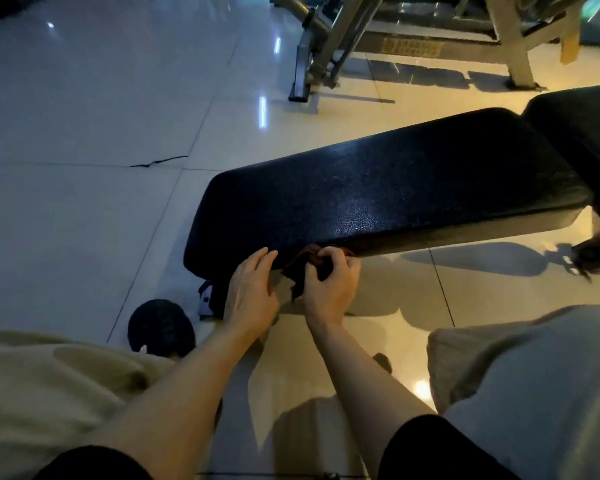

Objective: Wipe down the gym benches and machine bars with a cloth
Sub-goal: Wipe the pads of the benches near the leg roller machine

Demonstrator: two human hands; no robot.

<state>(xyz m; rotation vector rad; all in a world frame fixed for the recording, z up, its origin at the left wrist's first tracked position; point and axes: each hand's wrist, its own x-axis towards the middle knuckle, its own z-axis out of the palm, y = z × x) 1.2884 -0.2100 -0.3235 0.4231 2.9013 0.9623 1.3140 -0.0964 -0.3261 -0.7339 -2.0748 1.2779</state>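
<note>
Head view looks down on a black padded bench (pixel 388 188) standing on pale glossy floor tiles (pixel 84 133). The right hand (pixel 329 282) grips a bunched dark reddish cloth (pixel 312 263), fingers curled round it, pressing it against the bench's near edge. The left hand (pixel 252 289) lies just beside it with fingers straight and relaxed, tips touching the same padded edge (holding nothing). A grey metal machine frame (pixel 326 46) stands well apart, beyond the bench
</note>
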